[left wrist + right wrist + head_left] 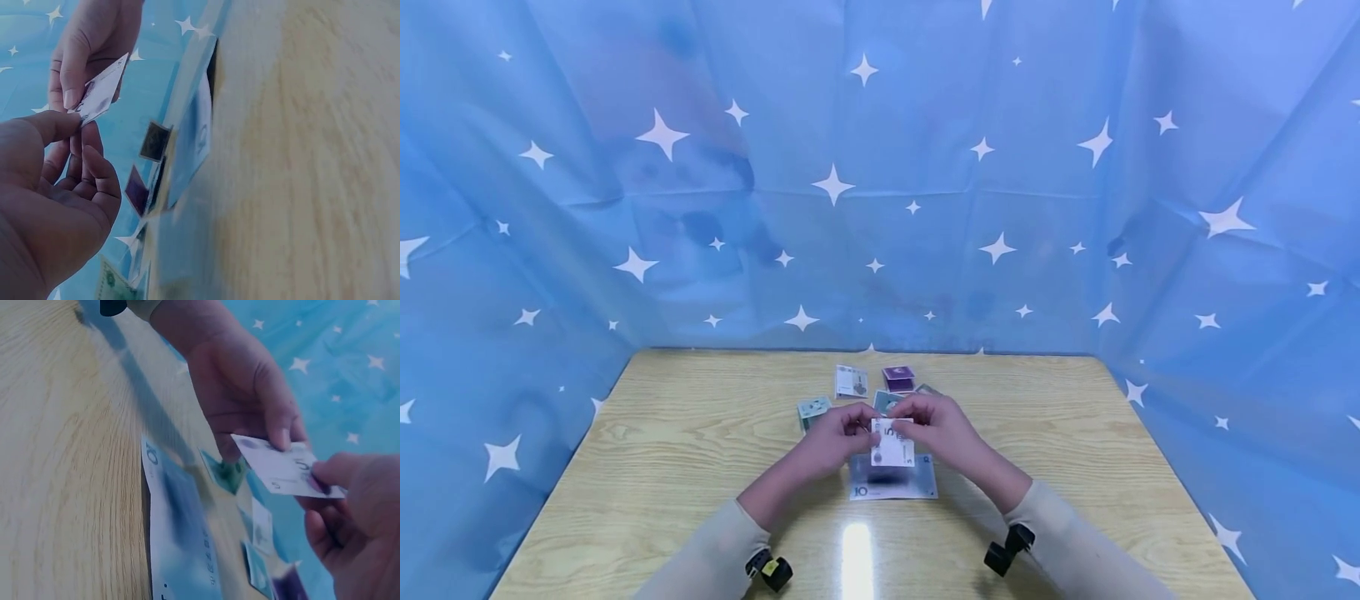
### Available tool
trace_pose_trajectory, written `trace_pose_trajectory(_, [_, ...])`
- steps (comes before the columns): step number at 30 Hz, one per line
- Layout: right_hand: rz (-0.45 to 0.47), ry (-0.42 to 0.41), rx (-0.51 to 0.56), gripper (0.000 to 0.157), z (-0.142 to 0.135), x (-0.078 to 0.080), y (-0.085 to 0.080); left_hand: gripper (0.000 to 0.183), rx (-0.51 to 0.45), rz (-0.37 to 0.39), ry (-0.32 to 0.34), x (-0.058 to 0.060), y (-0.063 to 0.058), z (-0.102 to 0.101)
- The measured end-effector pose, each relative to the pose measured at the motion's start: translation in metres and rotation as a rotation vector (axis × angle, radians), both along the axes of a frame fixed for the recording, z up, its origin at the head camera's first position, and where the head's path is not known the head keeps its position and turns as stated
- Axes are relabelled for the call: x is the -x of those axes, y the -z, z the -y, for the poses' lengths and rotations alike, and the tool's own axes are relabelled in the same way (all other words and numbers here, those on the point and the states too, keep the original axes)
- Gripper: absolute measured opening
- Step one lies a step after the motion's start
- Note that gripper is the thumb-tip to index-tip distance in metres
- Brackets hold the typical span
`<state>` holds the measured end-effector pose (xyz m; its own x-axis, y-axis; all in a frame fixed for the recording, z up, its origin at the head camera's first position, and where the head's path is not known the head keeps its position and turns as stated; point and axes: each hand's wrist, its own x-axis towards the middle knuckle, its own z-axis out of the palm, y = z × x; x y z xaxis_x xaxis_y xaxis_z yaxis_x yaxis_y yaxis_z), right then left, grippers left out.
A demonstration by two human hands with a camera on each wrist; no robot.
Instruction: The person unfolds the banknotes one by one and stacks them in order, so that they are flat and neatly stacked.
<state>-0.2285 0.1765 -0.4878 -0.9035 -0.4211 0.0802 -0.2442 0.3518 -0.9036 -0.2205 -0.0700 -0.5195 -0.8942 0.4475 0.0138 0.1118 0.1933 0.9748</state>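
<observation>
Pinched a pale, thin 5 note (892,450), printed in darker figures, with left hand (841,432) and right hand (946,431). Had a bluish 10 note (917,483) beneath both.

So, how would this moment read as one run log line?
left hand: pinches 5 note | right hand: pinches 5 note | 10 note: on table | purple note: beyond both hands

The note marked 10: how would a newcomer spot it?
On the wooden table, find the left hand and right hand holding a 5 note. Just below it in the head view lies the 10 note, bluish and the widest note showing.
</observation>
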Motion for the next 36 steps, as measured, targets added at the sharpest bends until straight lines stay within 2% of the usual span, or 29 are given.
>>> trace_pose_trajectory(4, [-0.012, 0.047, 0.043, 0.010, 0.001, 0.000, 0.000, 0.019, -0.040, 0.011, 0.013, -0.002, -0.003, -0.002])
trace_pose_trajectory(8, [-0.007, 0.084, 0.100, 0.010, 0.002, -0.001, 0.000, 0.024, -0.078, 0.073, 0.057, -0.005, -0.001, -0.007])
trace_pose_trajectory(12, [-0.007, 0.098, 0.124, 0.010, 0.002, -0.001, 0.001, 0.034, -0.112, 0.130, 0.071, -0.008, 0.002, -0.012])
trace_pose_trajectory(25, [0.014, 0.079, 0.122, 0.010, -0.001, -0.002, 0.003, 0.036, -0.113, 0.123, 0.045, -0.016, 0.006, -0.017])
trace_pose_trajectory(29, [0.015, 0.081, 0.132, 0.014, -0.006, -0.006, 0.005, 0.027, -0.109, 0.115, 0.024, -0.015, 0.008, -0.015])
trace_pose_trajectory(36, [0.047, 0.060, 0.166, 0.019, -0.007, -0.009, 0.008, 0.011, -0.066, 0.051, -0.057, -0.008, 0.004, -0.006])
